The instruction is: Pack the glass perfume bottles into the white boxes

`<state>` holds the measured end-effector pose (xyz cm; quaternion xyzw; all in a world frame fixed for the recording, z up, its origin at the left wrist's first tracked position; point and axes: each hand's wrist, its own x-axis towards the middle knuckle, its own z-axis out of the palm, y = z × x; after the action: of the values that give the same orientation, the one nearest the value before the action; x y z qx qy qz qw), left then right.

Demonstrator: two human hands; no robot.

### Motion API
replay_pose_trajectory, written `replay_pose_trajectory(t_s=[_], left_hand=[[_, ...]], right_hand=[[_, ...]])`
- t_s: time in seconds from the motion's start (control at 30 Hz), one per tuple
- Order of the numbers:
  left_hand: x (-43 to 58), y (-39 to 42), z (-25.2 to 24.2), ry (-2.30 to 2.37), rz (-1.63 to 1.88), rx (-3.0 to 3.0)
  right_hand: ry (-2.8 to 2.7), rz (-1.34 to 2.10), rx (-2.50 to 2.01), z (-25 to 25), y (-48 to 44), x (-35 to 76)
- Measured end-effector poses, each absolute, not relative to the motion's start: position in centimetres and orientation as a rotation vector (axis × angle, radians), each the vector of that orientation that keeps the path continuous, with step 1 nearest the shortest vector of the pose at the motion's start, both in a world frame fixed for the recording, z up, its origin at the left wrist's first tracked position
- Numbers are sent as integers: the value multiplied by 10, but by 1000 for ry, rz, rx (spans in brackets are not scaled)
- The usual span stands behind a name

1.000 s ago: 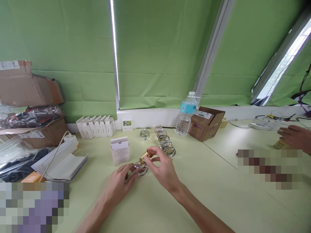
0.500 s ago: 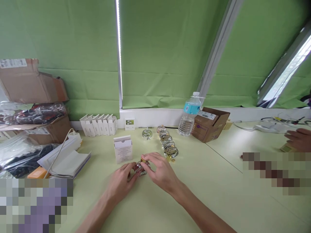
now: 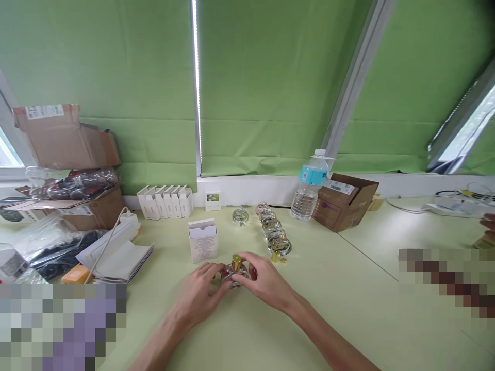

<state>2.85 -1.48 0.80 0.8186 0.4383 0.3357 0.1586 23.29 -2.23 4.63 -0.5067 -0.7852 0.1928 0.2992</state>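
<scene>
A small clear glass perfume bottle (image 3: 235, 271) with a gold cap (image 3: 236, 261) stands on the pale green table (image 3: 340, 288). My left hand (image 3: 203, 293) holds it from the left, fingers curled on the glass. My right hand (image 3: 266, 283) grips it from the right. Just behind stands an open white carton (image 3: 202, 241). A row of several more glass bottles (image 3: 274, 231) runs back to the right, with a loose gold cap (image 3: 275, 256) at its near end. One single bottle (image 3: 240, 217) stands apart farther back.
Several white cartons (image 3: 166, 201) line the wall, a water bottle (image 3: 309, 185) and brown cardboard box (image 3: 344, 201) stand at the back right. Boxes, plastic bags and flat white card sheets (image 3: 119, 252) crowd the left. Another person's hand (image 3: 488, 224) shows at the right edge.
My right hand brought the gold cap down onto the bottle and now grips the bottle with the left hand. The view has shifted left, so everything sits farther right.
</scene>
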Motion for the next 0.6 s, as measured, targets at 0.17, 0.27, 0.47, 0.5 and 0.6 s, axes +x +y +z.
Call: replay_pose_trajectory(t_s=[0.17, 0.27, 0.47, 0.5, 0.6], left_hand=[[15, -2, 15, 1512, 1530, 2264], [4, 14, 25, 1669, 1726, 2148], [-12, 40, 32, 1381, 1502, 2047], [-12, 41, 30, 1348, 1514, 2037], [-11, 40, 28, 1358, 1512, 2025]], right_hand=[[-2135, 459, -1327, 44, -17, 231], [-2145, 439, -1364, 43, -17, 230], [-2136, 429, -1363, 45, -20, 228], [-2131, 413, -1363, 45, -20, 228], [-2094, 357, -1356, 48, -22, 230]])
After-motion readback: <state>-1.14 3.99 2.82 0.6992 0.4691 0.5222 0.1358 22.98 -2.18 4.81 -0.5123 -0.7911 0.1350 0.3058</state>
